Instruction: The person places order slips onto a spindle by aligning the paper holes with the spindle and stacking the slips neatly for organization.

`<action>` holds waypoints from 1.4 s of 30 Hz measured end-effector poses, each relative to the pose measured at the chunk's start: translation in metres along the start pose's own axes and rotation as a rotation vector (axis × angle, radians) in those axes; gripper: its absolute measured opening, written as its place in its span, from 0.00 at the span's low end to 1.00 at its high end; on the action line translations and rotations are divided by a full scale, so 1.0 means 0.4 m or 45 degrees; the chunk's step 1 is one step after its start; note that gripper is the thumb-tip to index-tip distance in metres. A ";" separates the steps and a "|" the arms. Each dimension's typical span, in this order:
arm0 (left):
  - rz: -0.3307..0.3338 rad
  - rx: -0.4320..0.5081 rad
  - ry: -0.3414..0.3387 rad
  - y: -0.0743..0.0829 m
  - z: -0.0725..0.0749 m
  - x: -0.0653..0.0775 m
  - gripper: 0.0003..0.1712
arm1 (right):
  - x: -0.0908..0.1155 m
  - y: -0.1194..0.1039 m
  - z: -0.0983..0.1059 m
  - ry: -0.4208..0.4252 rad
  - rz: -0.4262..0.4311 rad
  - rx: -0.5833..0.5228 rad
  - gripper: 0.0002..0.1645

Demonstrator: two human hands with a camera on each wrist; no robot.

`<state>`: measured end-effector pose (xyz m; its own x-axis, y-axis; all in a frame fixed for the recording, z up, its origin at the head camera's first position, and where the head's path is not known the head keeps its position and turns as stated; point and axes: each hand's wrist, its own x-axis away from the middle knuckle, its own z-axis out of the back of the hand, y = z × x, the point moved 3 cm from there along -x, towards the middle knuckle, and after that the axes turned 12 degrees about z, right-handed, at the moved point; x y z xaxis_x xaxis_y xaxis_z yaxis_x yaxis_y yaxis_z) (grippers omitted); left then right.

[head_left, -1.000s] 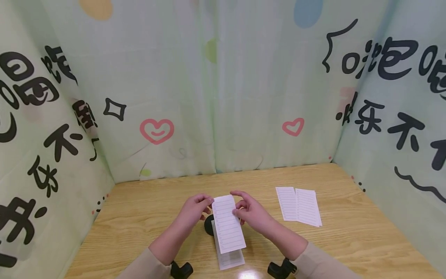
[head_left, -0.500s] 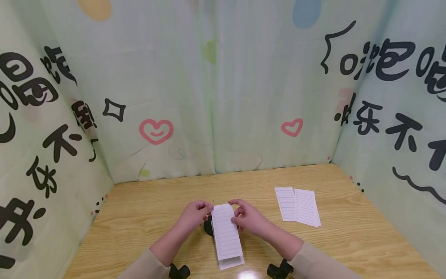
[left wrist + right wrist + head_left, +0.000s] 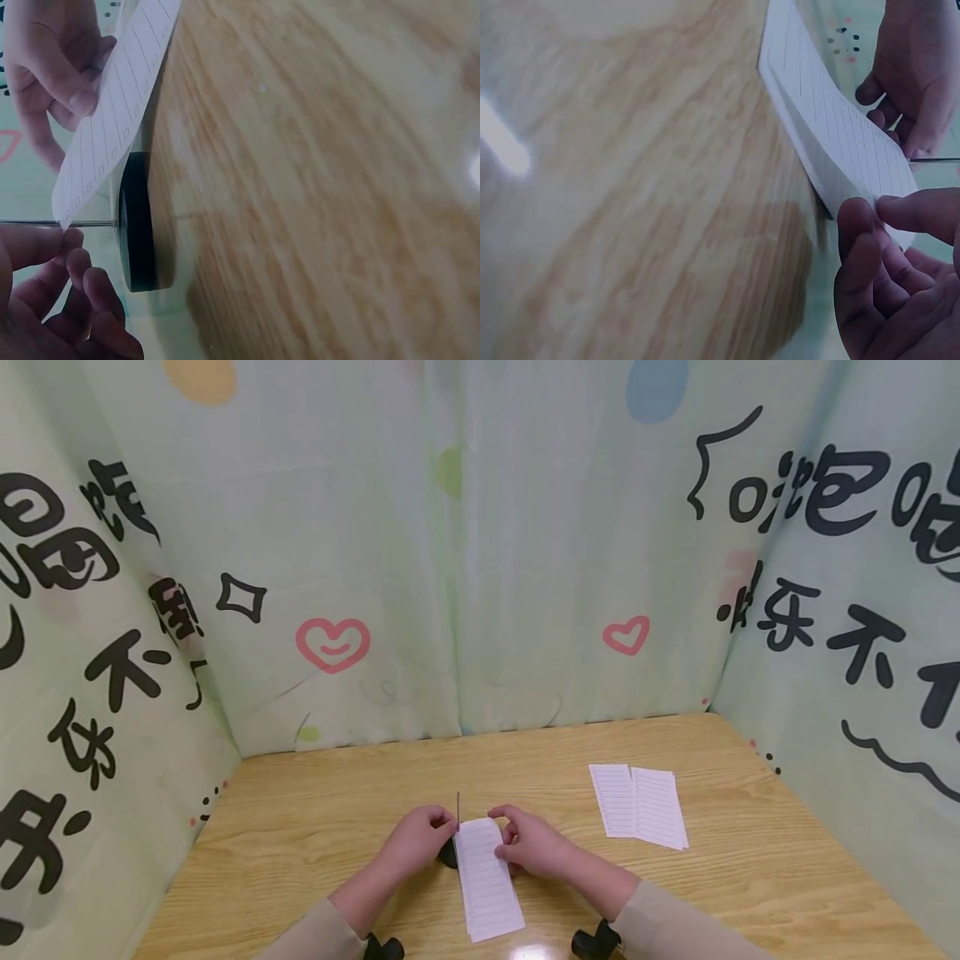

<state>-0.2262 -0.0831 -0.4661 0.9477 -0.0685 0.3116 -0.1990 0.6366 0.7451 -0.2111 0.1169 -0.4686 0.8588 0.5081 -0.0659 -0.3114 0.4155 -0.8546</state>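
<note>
While watching 6 o'clock in the head view, catch the lined paper slip point(image 3: 491, 885), with a second sheet point(image 3: 808, 154) close beneath! Held by the left hand point(image 3: 422, 839) at the slip's 11 o'clock corner, thumb to fingertips, narrowed right down to a pinch. Held by the right hand point(image 3: 536, 843) too, in another narrow pinch, along the edge at 2 o'clock. And right by that pinched corner, note the thin upright rod point(image 3: 458, 810), rising from a black round base point(image 3: 136, 225) at 10 o'clock; cannot tell whether passing through the paper or just beside it. Now for the handling: looks feather-light, soft and floppy, bowing gently in the right wrist view. Should crease easily, and could tear if dragged against the rod. Best taken near the top corners, lightly, by the very edges. Over at 2 o'clock, see more lined slips point(image 3: 656, 806) lying flat on the table point(image 3: 360, 785), well apart from both hands.
</note>
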 end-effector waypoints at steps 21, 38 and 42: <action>-0.065 -0.363 0.100 0.004 -0.012 -0.008 0.07 | -0.016 0.010 -0.005 -0.112 -0.017 0.294 0.37; -0.039 -0.351 0.155 -0.018 0.005 0.004 0.13 | 0.008 0.007 0.015 -0.102 -0.007 0.285 0.41; -0.038 -0.348 0.111 -0.031 0.006 0.013 0.22 | 0.015 0.015 0.038 -0.076 0.035 0.325 0.37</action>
<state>-0.2196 -0.0932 -0.4722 0.9723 -0.0315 0.2316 -0.1076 0.8193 0.5632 -0.2142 0.1340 -0.4663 0.8254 0.5623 -0.0501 -0.4333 0.5741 -0.6948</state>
